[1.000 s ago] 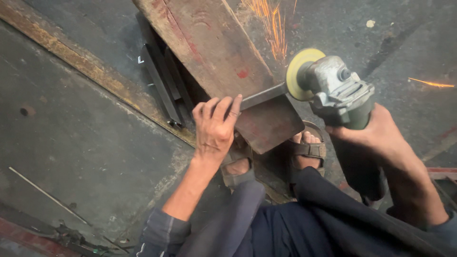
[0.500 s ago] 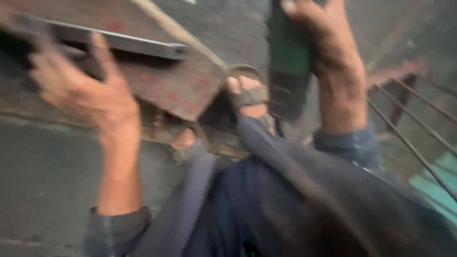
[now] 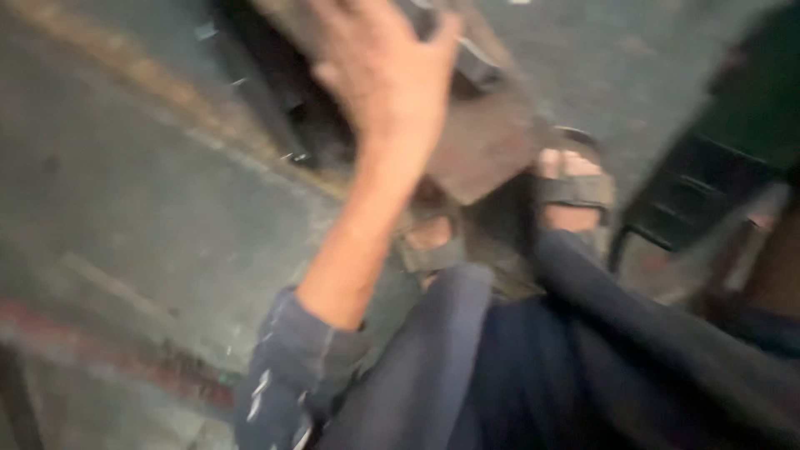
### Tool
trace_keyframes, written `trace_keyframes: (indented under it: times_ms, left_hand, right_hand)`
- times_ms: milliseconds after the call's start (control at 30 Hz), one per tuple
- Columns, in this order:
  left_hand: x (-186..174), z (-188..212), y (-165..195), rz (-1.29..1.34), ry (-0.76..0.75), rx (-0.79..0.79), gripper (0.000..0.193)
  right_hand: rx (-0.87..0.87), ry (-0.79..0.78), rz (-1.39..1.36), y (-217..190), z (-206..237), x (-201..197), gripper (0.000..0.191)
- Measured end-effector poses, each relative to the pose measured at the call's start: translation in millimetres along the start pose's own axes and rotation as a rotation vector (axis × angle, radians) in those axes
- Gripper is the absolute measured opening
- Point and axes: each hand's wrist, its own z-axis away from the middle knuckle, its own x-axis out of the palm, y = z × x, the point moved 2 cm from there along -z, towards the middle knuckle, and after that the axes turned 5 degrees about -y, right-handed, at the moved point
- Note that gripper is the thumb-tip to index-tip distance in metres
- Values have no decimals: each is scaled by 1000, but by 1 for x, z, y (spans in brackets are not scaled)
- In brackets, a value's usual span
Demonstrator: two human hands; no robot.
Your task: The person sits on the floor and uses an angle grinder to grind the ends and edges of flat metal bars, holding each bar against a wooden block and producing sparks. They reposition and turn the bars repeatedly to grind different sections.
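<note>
The view is heavily blurred. My left hand [image 3: 383, 75] lies flat, fingers spread, on a rusty metal plate [image 3: 487, 150] at the top centre. The plate's near corner rests just above my two sandalled feet [image 3: 571, 187], which stand beside it. A dark green shape, probably the angle grinder [image 3: 742, 100], fills the upper right. Only a strip of my right forearm [image 3: 775, 250] shows at the right edge. My right hand itself is lost in the dark blur there.
Dark metal bars [image 3: 267, 75] lie left of the plate along a rusty strip. Grey concrete floor [image 3: 125, 208] spreads to the left. My dark trouser legs [image 3: 517, 358] fill the lower middle and right. A dark blurred frame [image 3: 683, 200] sits by my right foot.
The camera has swung sharply and everything is smeared. My left hand stays on the plate. The grinder has moved from above the plate to the far right, and no sparks show now.
</note>
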Motion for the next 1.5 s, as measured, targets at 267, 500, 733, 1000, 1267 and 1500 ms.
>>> trace_keyframes:
  times_ms: [267, 500, 733, 1000, 1267, 1500]
  left_hand:
    - [-13, -10, -3, -32, 150, 197, 79]
    - [-16, 26, -12, -197, 8, 649, 58]
    - [-9, 40, -15, -271, 77, 656, 50]
    - [0, 46, -18, -212, 124, 649, 46]
    - [-1, 44, -18, -70, 140, 585, 40]
    - [-3, 43, -20, -72, 118, 591, 38]
  right_hand:
    - [-122, -8, 81, -18, -18, 20, 43]
    - [-133, -115, 276, -37, -33, 26, 48]
    - [-33, -96, 526, -1, -37, 33, 46]
    - [-66, -137, 629, 6, -47, 51, 52]
    - [-7, -53, 844, -16, -44, 71, 57]
    - [-6, -27, 898, -28, -46, 81, 60]
